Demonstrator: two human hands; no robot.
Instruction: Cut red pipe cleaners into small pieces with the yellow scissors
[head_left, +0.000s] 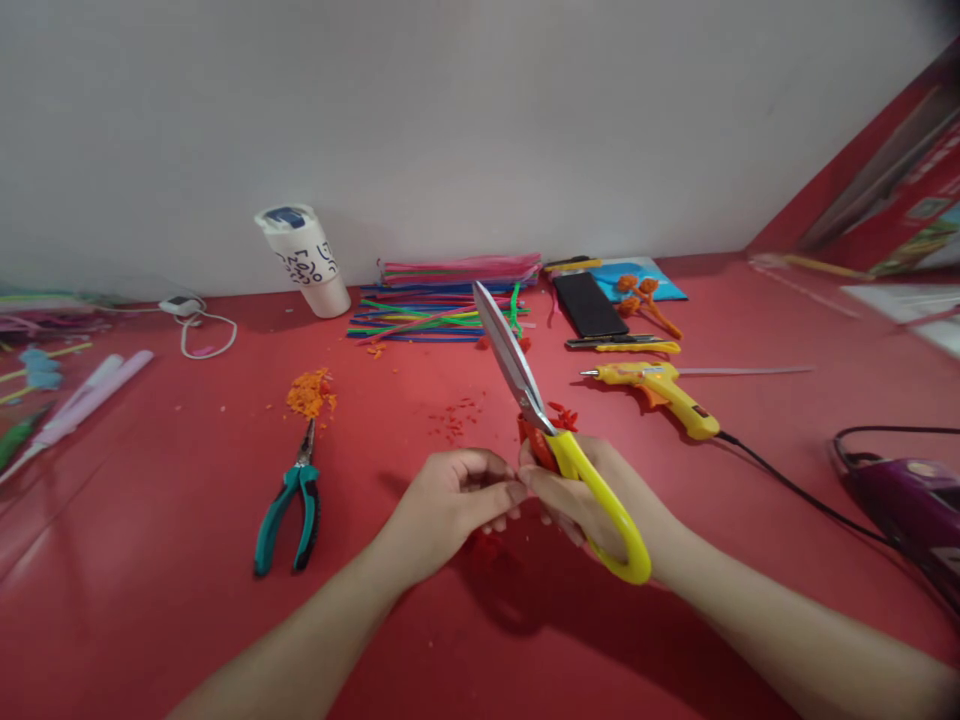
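Observation:
Scissors with long silver blades and yellow handles (596,488) rest in my right hand (611,480), whose fingers are closed around them. The blades point up and away from me, and they look closed together. My left hand (450,495) is in a pinch, its fingertips meeting those of my right hand; whatever lies between them is too small to make out. Small red pieces (564,416) show just beyond my right hand. Below my left hand, a dim red fuzzy bit (491,552) lies on the red table (420,640). Tiny red clippings (455,418) are scattered ahead.
Teal pliers (289,510) and orange clippings (310,394) lie left. Behind are a white tumbler (307,262), coloured pipe cleaners (427,315), a phone (590,305) and orange flower-like pieces (637,294). A corded yellow glue gun (660,388) and a purple device (904,510) are right.

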